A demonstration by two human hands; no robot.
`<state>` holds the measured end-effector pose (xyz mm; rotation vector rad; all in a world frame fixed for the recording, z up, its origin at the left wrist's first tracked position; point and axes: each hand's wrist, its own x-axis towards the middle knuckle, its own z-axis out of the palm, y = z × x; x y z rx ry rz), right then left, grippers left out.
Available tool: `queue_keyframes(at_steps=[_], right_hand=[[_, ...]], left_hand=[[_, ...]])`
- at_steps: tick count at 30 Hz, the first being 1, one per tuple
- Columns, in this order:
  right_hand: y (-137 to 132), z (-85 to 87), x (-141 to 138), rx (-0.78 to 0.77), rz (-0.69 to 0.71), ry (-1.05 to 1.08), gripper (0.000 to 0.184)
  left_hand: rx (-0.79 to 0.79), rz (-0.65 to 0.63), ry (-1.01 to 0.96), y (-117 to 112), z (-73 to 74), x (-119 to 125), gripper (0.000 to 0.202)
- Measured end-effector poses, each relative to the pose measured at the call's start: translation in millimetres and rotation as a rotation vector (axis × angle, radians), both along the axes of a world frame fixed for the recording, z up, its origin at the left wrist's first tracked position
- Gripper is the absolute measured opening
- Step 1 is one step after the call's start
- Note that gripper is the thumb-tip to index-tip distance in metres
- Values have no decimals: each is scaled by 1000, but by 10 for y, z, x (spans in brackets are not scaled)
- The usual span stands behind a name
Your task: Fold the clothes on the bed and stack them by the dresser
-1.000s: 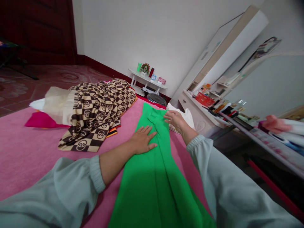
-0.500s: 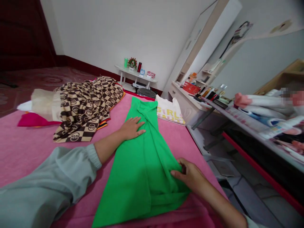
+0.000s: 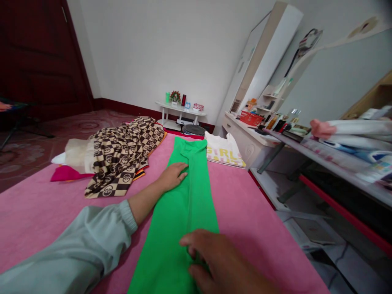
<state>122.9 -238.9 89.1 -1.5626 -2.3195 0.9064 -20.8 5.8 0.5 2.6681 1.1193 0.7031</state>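
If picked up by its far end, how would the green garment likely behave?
The green garment would probably hang limp, since it lies flat on the pink cover with soft wrinkles near its far end. It is likely light for its length, as the fabric looks thin. Its folded layers might slip open, as a loose-looking edge runs down its middle.

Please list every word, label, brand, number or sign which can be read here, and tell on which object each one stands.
"GIRL": on the white folded shirt; a paler letter after it, perhaps S, is faint, and the line below is unreadable.
Checkered cloth: repeated round emblems, too unclear to read as letters.
Bottles and clear packet: any print is too small or blurred.
Green garment: no text visible.
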Motion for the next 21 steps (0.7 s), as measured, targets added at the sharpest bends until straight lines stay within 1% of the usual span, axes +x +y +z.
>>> queue_keyframes(at_steps=[3,5,6,8,9,10,11,12,14,17,20,21], right_hand=[[114,-171,-138,-137,152,-122,50],[171,-245,-169,-179,218,-183,43],[190,-256,-164,-198,261,-179,37],[231,-216,-118,-253,337,-71,28],[271,-172,-81,-288,344,17,28],[337,-123,-37,-317,317,106,29],[441,-77,12,-327,252,180,32],[588,-42,66,-304,159,234,33],[1018,-28,192,-169,-39,283,27],[1894,-121,432,93,-238,289,14],[2765,-240,670,309,-475,210,15],[3009,-272,725,345,-514,202,18]], left_hand=[[-33,26,-81,8,1,-13,48],[-38,32,-109,2,13,-15,50],[-39,24,-118,-4,24,-15,50],[-43,-1,-121,-20,49,-11,50],[-44,-13,-116,-28,59,-8,50],[-41,-25,-108,-34,66,-6,50],[-37,-33,-97,-40,70,-3,50],[-32,-38,-87,-43,69,0,49],[-19,-35,-82,-47,60,4,47],[-20,-23,-92,-48,51,4,45],[-35,-29,-107,-48,59,-2,45],[-40,-32,-111,-48,63,-3,45]])
